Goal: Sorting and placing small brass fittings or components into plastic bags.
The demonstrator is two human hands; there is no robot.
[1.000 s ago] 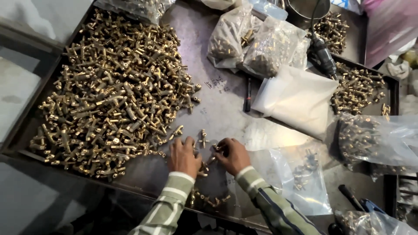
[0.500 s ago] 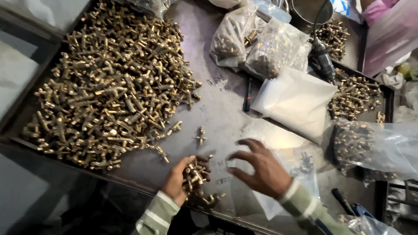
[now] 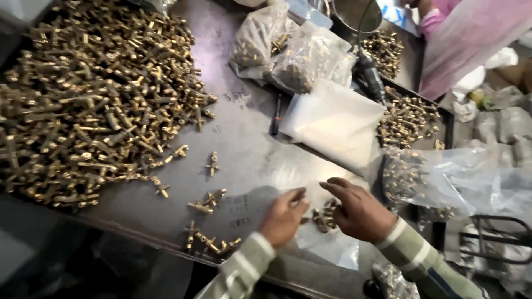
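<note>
Head view:
- The left hand (image 3: 284, 217) rests low on the metal table (image 3: 249, 144), fingers curled loosely and pointing right; its tips touch the edge of a clear bag (image 3: 327, 243) lying flat there. Whether it pinches the plastic I cannot tell.
- The right hand (image 3: 360, 210) sits just beside it, palm down, fingers spread a little and bent over the same bag. It covers the bag rather than gripping anything I can see.
- Between the two hands lies a small cluster of brass fittings (image 3: 326, 216), seemingly at or inside the bag's mouth; the plastic blurs it.
- Both sleeves are striped, greenish and pale.
- Left of the hands a few loose fittings (image 3: 208, 202) lie scattered on the table, and some more (image 3: 210, 241) near the front edge.
- Farther left, well apart from the hands, a big heap of fittings (image 3: 94, 99) fills that side of the table.
- Behind the hands lies a flat white bag (image 3: 332, 119), with a dark pen (image 3: 275, 114) just beside it.
- At the back stand filled bags (image 3: 293, 50) of small parts.
- To the right, a dark tray (image 3: 410, 119) holds more fittings, and a clear filled bag (image 3: 438, 177) lies near the right hand.
</note>
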